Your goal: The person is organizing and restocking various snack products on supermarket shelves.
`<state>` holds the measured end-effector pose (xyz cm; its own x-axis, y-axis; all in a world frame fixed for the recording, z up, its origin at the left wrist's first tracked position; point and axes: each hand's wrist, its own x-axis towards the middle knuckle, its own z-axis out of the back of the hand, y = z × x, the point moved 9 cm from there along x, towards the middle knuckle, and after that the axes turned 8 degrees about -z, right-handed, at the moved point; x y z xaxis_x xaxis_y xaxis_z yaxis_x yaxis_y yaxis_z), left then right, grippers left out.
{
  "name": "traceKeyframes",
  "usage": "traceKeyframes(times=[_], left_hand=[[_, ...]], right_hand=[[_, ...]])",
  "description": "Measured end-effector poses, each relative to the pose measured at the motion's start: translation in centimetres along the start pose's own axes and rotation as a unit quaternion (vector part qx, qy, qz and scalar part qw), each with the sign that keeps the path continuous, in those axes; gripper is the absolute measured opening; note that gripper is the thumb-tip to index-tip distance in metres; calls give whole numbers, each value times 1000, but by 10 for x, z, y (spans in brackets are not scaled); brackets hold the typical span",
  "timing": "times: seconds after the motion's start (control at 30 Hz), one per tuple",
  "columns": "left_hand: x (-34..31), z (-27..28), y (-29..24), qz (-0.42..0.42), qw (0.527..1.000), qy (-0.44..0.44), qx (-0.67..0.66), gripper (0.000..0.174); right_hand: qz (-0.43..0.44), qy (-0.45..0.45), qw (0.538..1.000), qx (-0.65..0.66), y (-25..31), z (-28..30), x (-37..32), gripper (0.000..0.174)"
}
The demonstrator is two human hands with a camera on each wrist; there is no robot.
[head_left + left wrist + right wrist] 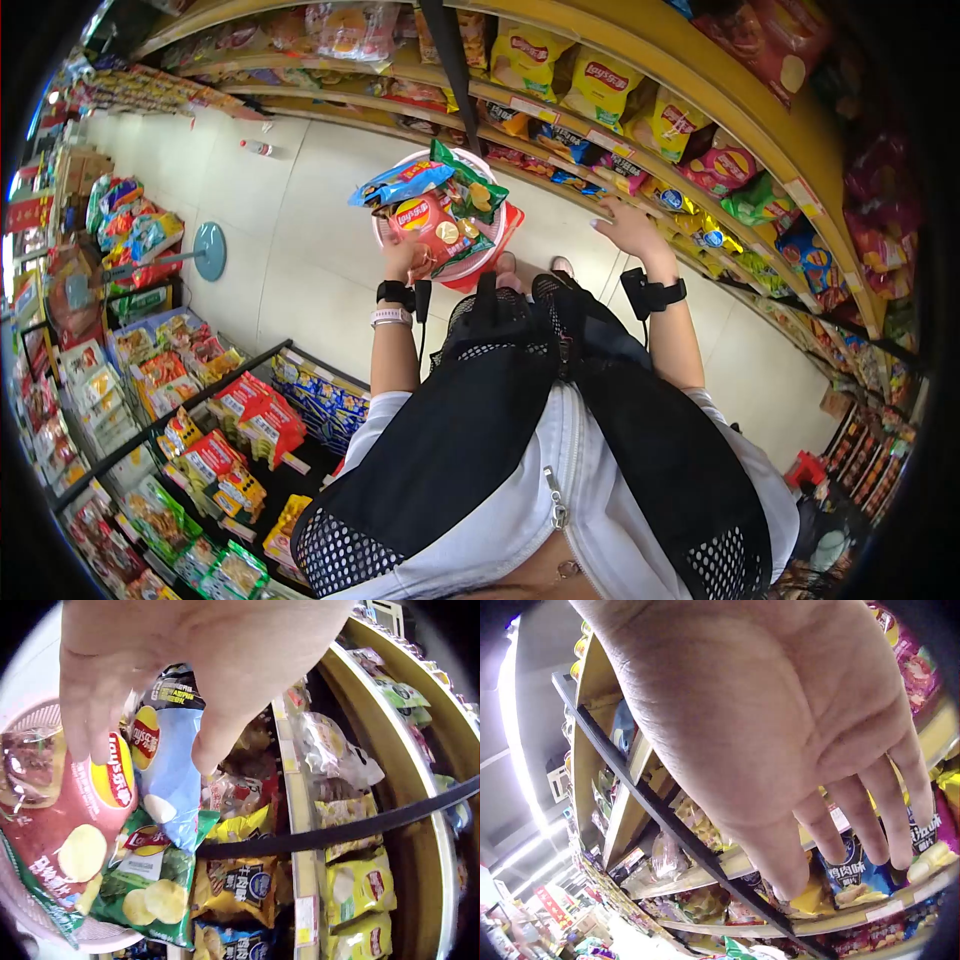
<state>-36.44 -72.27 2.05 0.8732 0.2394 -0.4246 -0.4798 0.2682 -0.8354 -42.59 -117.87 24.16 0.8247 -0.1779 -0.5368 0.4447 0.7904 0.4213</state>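
Observation:
My left hand point(403, 256) holds a round pink basket point(385, 232) at its left rim, where the grip itself is hidden. Its fingers lie over the edge of a red Lay's chip bag point(418, 218). In the left wrist view, a light blue Lay's bag point(169, 780) shows between thumb and fingers. A green chip bag point(146, 881) and a brown snack bag point(30, 769) also fill the basket. Reaching toward the shelves, my right hand point(635, 232) has its fingers extended and holds nothing. Beyond its fingertips stands a blue snack bag point(849, 874) in the right wrist view.
Curved shelves point(620, 140) of chip bags run along the front and right. Yellow Lay's bags point(602, 84) line an upper row. On the left are a low display of packaged snacks point(262, 415) and a round teal stand base point(209, 250). A bottle point(257, 147) lies on the floor.

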Motion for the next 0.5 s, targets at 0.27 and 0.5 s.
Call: traceKeyframes(times=[0.27, 0.5], left_hand=[[50, -17, -55, 128, 970, 82, -188, 62], [55, -15, -49, 128, 965, -66, -221, 52]], right_hand=[[-39, -32, 995, 82, -10, -3, -34, 50], [-122, 8, 990, 68, -58, -23, -66, 51]])
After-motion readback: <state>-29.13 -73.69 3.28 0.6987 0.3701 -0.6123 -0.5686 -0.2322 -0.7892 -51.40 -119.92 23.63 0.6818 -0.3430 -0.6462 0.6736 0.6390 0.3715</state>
